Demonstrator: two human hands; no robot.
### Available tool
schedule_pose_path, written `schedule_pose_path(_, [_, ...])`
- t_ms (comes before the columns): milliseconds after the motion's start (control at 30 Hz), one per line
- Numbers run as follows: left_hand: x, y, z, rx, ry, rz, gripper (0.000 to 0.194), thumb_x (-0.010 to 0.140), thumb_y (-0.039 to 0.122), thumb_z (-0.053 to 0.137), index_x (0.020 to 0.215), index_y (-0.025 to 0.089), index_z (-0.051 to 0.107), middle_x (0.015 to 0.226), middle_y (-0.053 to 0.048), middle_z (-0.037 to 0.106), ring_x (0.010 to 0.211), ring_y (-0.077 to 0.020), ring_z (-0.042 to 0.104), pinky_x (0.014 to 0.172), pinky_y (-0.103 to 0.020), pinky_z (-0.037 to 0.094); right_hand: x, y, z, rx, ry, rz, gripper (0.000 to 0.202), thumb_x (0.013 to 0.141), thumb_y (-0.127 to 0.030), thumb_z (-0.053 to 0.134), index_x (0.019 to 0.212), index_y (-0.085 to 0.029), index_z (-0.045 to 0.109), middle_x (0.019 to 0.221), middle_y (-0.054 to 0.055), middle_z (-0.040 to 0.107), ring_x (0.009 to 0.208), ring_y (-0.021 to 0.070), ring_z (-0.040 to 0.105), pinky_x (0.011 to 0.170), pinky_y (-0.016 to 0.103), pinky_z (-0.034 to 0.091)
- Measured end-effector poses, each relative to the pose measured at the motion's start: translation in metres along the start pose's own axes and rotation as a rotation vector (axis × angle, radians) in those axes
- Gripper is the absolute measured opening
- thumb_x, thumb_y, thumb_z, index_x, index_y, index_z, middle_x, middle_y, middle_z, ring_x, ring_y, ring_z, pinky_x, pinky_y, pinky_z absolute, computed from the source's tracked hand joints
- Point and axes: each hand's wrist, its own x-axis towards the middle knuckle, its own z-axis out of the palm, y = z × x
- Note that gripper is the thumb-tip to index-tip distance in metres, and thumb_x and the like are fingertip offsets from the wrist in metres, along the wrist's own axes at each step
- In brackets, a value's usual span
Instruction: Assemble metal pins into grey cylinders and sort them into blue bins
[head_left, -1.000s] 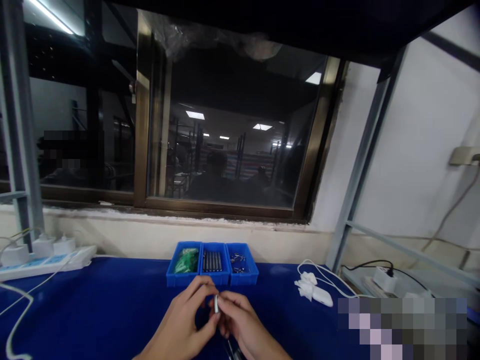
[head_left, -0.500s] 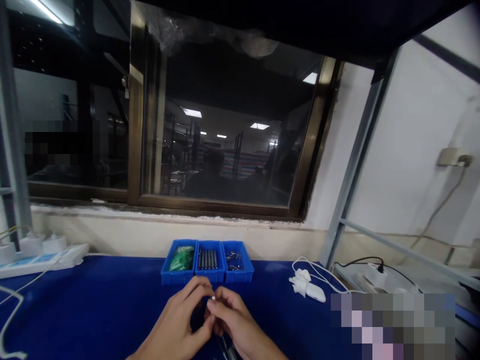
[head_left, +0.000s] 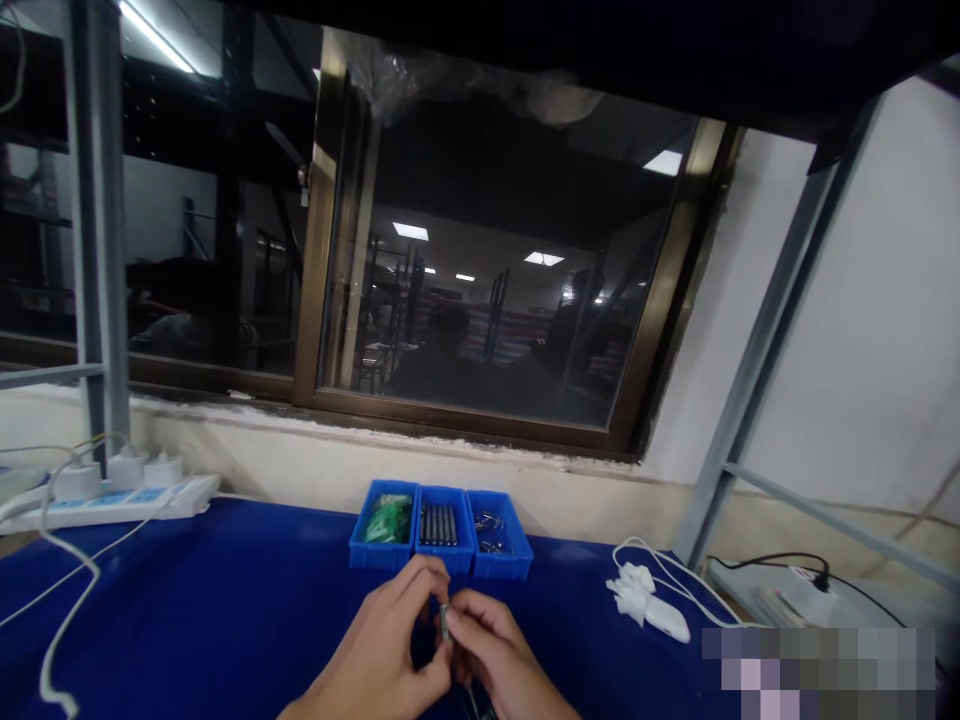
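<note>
Smooth dark-blue tabletop (head_left: 255,600) and three open blue plastic bins (head_left: 501,568) sit farther right in frame than half a second ago. Bottom centre: left bare hand (head_left: 390,640), narrow pinch; right bare hand (head_left: 501,650), close curl; both on one small slim grey piece (head_left: 445,622). Likely best: light pinch, one hand steadying, the other adjusting.

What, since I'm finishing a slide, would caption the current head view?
Two hands hold a small piece above a blue tabletop, with three blue bins beyond, below a dark window.
</note>
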Motion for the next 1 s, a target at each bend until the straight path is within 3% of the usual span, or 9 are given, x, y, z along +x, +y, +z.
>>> schedule_pose_path(200, [-0.002,-0.004,-0.002,-0.022,-0.088,-0.112,0.022,0.085,0.019,0.062,0.106,0.024,0.058,0.107,-0.001,0.067,0.088,-0.0179,0.065,0.08,-0.033,0.053,-0.001,-0.007,0.0,-0.107,-0.012,-0.058,0.059,0.078,-0.073,0.084,0.084,-0.016,0.072,0.066,-0.003,0.056,0.06,0.0104,0.048,0.061,0.027,0.035])
schedule_pose_path(367, [-0.001,-0.006,-0.006,0.023,-0.147,-0.205,0.028,0.1,0.038,0.061,0.125,0.026,0.062,0.113,-0.003,0.068,0.09,-0.021,0.065,0.084,-0.038,0.052,0.007,-0.011,-0.009,-0.111,0.111,-0.105,0.061,0.078,-0.075,0.084,0.09,-0.015,0.078,0.074,0.001,0.065,0.058,0.0089,0.048,0.057,0.025,0.033])
schedule_pose_path(567, [0.002,-0.001,-0.005,0.105,-0.278,-0.251,0.013,0.097,0.024,0.06,0.107,0.024,0.069,0.11,-0.003,0.071,0.097,-0.0215,0.068,0.085,-0.035,0.051,0.008,-0.019,-0.013,0.003,0.189,-0.069,0.062,0.066,-0.069,0.094,0.093,-0.015,0.081,0.077,0.004,0.073,0.053,0.0063,0.048,0.052,0.023,0.03])
schedule_pose_path(667, [0.002,-0.001,-0.003,0.125,-0.31,-0.259,0.015,0.095,0.021,0.062,0.107,0.024,0.07,0.107,-0.002,0.072,0.095,-0.0211,0.069,0.084,-0.035,0.051,0.007,-0.02,-0.012,0.042,0.222,-0.07,0.066,0.062,-0.067,0.097,0.098,-0.014,0.081,0.075,0.004,0.073,0.052,0.0063,0.048,0.051,0.023,0.031])
schedule_pose_path(800, [0.001,-0.003,-0.002,0.133,-0.335,-0.238,0.017,0.094,0.021,0.062,0.108,0.024,0.07,0.107,-0.002,0.073,0.093,-0.0209,0.069,0.085,-0.036,0.053,0.007,-0.02,-0.011,0.102,0.277,-0.064,0.084,0.06,-0.065,0.099,0.124,-0.015,0.075,0.077,0.003,0.075,0.052,0.0084,0.052,0.052,0.023,0.033])
schedule_pose_path(1000, [-0.001,-0.009,0.0,0.145,-0.353,-0.217,0.019,0.096,0.025,0.064,0.113,0.023,0.073,0.108,-0.003,0.074,0.09,-0.021,0.07,0.085,-0.038,0.056,0.014,-0.014,-0.016,0.141,0.305,-0.044,0.079,0.059,-0.054,0.102,0.122,-0.015,0.074,0.08,0.003,0.076,0.058,0.0109,0.06,0.059,0.026,0.041])
